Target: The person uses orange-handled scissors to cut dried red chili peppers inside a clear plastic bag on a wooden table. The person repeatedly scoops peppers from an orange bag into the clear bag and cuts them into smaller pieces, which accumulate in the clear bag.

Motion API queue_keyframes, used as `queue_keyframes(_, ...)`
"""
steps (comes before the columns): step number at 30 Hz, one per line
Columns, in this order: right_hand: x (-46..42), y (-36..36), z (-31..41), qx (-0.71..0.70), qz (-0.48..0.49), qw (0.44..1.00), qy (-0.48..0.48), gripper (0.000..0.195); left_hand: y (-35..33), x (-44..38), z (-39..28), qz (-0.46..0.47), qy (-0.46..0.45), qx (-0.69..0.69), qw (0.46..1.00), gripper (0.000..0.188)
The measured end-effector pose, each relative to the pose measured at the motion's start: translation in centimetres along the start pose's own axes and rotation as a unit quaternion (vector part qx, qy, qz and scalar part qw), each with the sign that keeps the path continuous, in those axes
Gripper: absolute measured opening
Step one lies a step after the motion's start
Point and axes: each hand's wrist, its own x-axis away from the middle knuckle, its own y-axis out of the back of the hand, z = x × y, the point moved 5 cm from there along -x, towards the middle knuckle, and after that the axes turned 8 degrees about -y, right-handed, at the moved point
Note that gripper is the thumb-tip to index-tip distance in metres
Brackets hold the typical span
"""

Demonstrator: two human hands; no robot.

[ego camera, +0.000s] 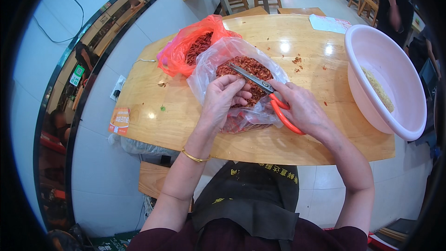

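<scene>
My right hand (299, 108) grips a pair of scissors (253, 78) with orange-red handles. Their dark blades point up and left over a clear plastic bag (205, 71) that stands open on the wooden table. Cut dried red chili pieces (259, 68) fill this bag. My left hand (228, 92) is above the pieces, close beside the blades, with thumb and forefinger pinched together. Whether something small is between those fingertips is hidden. Behind and to the left, a red plastic bag (170, 54) holds whole dried red chilies (199, 47).
A large pale pink plastic basin (366, 94) at the table's right contains a yellowish heap (378, 89). Chili scraps (297, 60) dot the wooden table (167, 108). A printed sheet (329, 23) lies at the far edge. A person (393, 7) stands beyond, at right; a tiled wall (104, 160) borders the left.
</scene>
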Motion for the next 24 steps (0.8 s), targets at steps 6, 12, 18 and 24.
queue_keyframes(6, 0.4, 1.4, 0.8, 0.104, -0.113, 0.988, 0.015, 0.049, 0.3, 0.8, -2.3, -0.066, -0.124, -0.226, 0.964, 0.013)
queue_keyframes(12, 0.3, 2.2, 1.3, 0.202, -0.212, 0.954, 0.062, 0.048, -0.8, 0.6, -6.3, -0.099, -0.293, -0.495, 0.812, 0.013)
queue_keyframes(18, 0.3, 2.3, 2.0, 0.227, -0.228, 0.943, 0.087, 0.043, -1.6, -2.1, -7.3, 0.006, -0.402, -0.548, 0.733, 0.012)
queue_keyframes(24, 0.3, 2.2, 1.8, 0.221, -0.225, 0.945, 0.086, 0.041, -0.1, -4.2, -6.4, 0.02, -0.295, -0.59, 0.751, 0.015)
